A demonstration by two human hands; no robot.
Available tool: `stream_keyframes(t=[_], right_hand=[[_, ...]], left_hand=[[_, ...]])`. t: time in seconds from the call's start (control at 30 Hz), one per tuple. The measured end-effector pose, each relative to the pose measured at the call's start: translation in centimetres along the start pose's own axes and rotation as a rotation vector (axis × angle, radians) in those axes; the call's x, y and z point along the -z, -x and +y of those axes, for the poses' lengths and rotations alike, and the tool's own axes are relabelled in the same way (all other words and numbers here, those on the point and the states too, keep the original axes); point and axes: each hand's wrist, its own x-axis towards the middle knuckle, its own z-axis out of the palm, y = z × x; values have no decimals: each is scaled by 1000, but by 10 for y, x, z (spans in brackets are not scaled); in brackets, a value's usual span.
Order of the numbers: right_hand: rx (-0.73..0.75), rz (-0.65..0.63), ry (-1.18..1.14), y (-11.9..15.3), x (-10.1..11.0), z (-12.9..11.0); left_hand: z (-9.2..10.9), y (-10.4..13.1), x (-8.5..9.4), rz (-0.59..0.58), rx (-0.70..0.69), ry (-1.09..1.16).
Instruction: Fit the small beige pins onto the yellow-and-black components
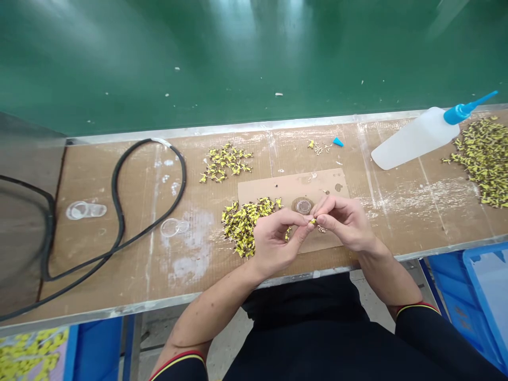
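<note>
My left hand [280,235] pinches a small yellow and dark piece [313,221] between thumb and fingers. From the other side, my right hand [347,219] closes its thumb and fingertips on the same piece. Both hands are above a piece of cardboard [257,188], their fingertips meeting. Just beyond the fingers lies a small round dish [304,205] with whitish matter in it. Beside my left hand is a pile of similar yellow and dark pieces [242,225], partly covered by that hand. A few pale tiny parts lie under my right hand, mostly hidden.
A white squeeze bottle [416,138] with a blue nozzle lies at the right, near a large yellow pile [486,159]. A smaller yellow group [226,161] and a blue cap [337,142] lie farther back. A black cable [119,211] loops at left, near clear plastic pieces [86,210].
</note>
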Motion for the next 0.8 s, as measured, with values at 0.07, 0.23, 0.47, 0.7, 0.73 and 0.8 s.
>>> stream_keyframes(t=[0.07, 0.23, 0.47, 0.7, 0.73, 0.8], right_hand=[[-3, -1, -3, 0, 0, 0], [32, 2, 22, 1, 0, -2], [86, -5, -5, 1, -4, -4], [91, -12, 91, 0, -7, -5], [86, -5, 93, 0, -7, -6], [78, 7, 97, 0, -7, -8]], left_hand=[[0, 0, 0, -1, 22, -11], [6, -3, -1, 15, 85, 93], [-2, -5, -1, 35, 220, 303], [-11, -2, 2, -33, 264, 373], [-11, -2, 2, -40, 268, 383], [-10, -2, 2, -36, 289, 405]])
